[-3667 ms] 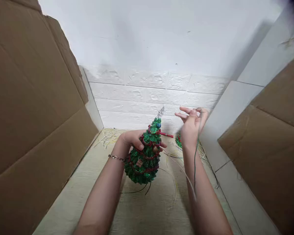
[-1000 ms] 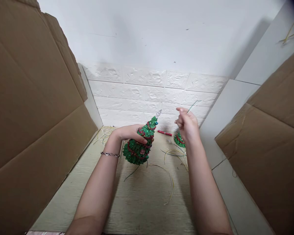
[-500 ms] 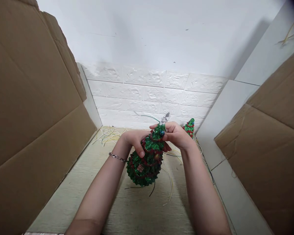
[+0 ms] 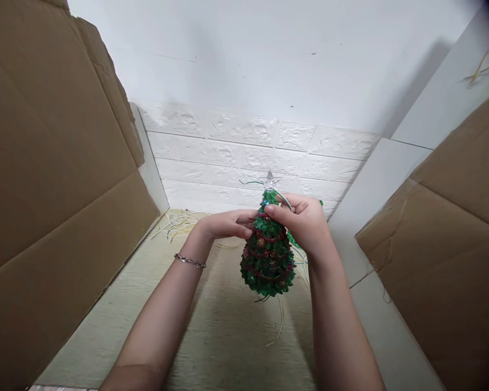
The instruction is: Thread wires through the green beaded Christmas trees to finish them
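As I look in from afar, a small decorated green tree (image 4: 268,263) is held roughly upright above the counter (image 4: 179,326), right of middle and towards its far edge. The left hand (image 4: 230,224) has its grip closed on the tree's side, likely to steady it; the right hand (image 4: 307,222) pinches near the top, presumably to keep a thin green cord (image 4: 251,182) in place beside the clear star (image 4: 270,182) (whether it is one strand, I cannot tell). Pale strands (image 4: 179,224) lie at the counter's far left corner. Compared with half a second ago, the tree stands straighter, the star shows face-on, and cord now arcs to the star's right.
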Action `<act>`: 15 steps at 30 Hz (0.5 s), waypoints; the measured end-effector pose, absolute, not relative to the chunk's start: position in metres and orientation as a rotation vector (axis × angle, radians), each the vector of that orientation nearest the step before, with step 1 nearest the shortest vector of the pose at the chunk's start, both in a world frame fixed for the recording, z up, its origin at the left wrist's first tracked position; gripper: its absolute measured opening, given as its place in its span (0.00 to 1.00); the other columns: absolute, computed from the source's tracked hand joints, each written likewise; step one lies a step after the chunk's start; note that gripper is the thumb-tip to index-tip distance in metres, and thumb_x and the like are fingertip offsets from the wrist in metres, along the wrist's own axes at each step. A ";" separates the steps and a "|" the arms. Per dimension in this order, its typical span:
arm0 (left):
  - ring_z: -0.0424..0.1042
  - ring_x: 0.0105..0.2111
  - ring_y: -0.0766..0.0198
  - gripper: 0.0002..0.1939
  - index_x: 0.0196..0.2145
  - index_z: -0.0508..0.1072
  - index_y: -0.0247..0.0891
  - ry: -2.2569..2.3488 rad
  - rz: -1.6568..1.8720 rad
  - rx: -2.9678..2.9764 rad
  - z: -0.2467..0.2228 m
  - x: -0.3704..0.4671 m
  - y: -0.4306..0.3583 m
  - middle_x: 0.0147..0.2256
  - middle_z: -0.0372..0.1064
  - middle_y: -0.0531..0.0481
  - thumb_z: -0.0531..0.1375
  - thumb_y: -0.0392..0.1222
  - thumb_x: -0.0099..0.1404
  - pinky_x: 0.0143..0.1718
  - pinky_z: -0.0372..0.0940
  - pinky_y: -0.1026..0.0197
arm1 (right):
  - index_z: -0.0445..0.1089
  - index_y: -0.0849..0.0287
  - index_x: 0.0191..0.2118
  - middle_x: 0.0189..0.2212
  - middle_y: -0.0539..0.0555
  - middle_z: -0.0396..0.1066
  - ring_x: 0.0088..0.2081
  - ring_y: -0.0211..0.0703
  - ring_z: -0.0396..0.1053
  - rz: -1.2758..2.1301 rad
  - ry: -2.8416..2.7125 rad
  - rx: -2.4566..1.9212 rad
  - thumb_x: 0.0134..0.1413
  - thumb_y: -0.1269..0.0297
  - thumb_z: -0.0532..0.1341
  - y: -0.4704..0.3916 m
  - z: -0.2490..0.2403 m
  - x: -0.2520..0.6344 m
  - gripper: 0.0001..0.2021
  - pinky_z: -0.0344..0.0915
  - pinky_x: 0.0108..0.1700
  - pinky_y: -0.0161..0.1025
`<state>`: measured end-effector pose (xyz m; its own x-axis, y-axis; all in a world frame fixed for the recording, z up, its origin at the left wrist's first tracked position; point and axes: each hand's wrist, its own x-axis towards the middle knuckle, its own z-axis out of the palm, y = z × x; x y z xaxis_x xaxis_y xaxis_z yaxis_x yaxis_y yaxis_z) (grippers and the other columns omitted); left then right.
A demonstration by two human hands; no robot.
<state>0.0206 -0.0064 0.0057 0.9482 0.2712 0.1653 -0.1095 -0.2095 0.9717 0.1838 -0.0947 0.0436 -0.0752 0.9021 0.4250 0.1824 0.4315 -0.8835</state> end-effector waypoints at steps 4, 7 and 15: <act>0.66 0.46 0.50 0.36 0.47 0.67 0.33 0.224 0.570 1.784 0.006 0.034 -0.012 0.44 0.69 0.39 0.63 0.61 0.46 0.44 0.61 0.54 | 0.66 0.60 0.22 0.16 0.45 0.52 0.21 0.31 0.48 0.610 -1.385 -1.074 0.43 0.53 0.63 -0.083 0.036 0.181 0.14 0.47 0.23 0.33; 0.67 0.44 0.52 0.34 0.46 0.66 0.33 0.416 0.746 1.869 0.010 0.045 -0.016 0.43 0.69 0.40 0.64 0.57 0.48 0.45 0.60 0.53 | 0.66 0.60 0.23 0.17 0.45 0.53 0.21 0.31 0.50 0.568 -1.264 -1.047 0.42 0.53 0.63 -0.068 0.026 0.180 0.14 0.50 0.24 0.33; 0.68 0.40 0.57 0.23 0.40 0.70 0.33 0.617 0.802 1.921 0.000 0.052 -0.010 0.38 0.70 0.44 0.64 0.52 0.51 0.43 0.61 0.55 | 0.67 0.61 0.26 0.18 0.45 0.58 0.21 0.32 0.55 0.752 -1.189 -1.014 0.37 0.49 0.65 -0.046 0.012 0.179 0.18 0.55 0.25 0.32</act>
<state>0.0516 -0.0103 0.0001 0.6602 0.6982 0.2768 0.0892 -0.4388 0.8941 0.1793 -0.0461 0.0121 0.2349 0.8940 0.3816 0.0376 0.3839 -0.9226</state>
